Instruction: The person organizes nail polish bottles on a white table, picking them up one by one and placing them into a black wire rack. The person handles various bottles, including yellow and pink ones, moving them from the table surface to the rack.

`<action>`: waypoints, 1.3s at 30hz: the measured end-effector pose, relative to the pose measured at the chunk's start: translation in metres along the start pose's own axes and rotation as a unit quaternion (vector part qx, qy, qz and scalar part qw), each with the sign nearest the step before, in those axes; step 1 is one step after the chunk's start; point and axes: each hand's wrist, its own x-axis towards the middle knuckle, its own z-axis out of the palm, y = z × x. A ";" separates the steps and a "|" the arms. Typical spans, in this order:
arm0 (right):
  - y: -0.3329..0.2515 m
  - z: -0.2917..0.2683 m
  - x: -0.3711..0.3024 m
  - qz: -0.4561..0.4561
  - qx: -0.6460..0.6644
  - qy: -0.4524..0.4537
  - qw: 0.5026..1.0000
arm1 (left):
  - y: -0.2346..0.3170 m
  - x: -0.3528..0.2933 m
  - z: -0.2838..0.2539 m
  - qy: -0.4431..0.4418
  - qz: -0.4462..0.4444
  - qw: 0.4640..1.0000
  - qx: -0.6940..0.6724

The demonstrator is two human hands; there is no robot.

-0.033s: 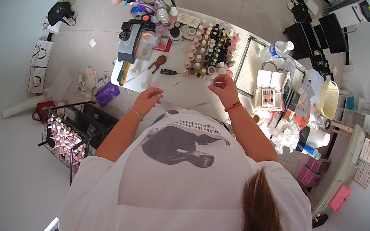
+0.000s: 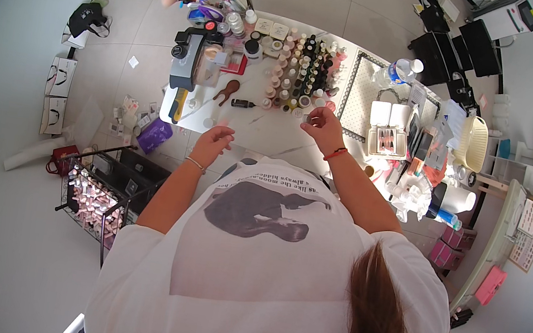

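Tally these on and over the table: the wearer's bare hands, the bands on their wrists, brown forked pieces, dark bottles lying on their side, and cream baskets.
Hands: 2, left hand and right hand
Wrist bands: 2, pale band and red band
Brown forked piece: 1
Lying dark bottle: 1
Cream basket: 1
Total: 7

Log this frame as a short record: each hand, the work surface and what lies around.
Left hand: the left hand, fingers loosely curled, near the table's front edge; nothing visible in it
Right hand: the right hand, fingertips at a small pale item; whether gripped is too small to tell
Surface: white table
Beyond right hand: rows of small bottles
Between hands, further back: small black item, lying down
Table left: brown forked item, grey device
Table right: open white case, dotted mat
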 end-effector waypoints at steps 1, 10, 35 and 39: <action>-0.001 0.000 0.000 0.001 -0.059 0.005 0.998 | -0.001 -0.001 -0.001 0.001 0.000 1.000 0.002; 0.009 0.020 0.006 -0.216 -0.205 0.090 0.950 | -0.006 -0.008 -0.004 0.050 0.061 0.996 -0.032; 0.002 0.059 -0.029 -0.163 -0.237 0.194 0.938 | 0.031 0.007 -0.061 0.065 0.242 0.830 0.498; 0.000 0.077 -0.039 -0.167 -0.217 0.176 0.946 | 0.032 0.023 -0.069 0.031 0.260 0.817 0.514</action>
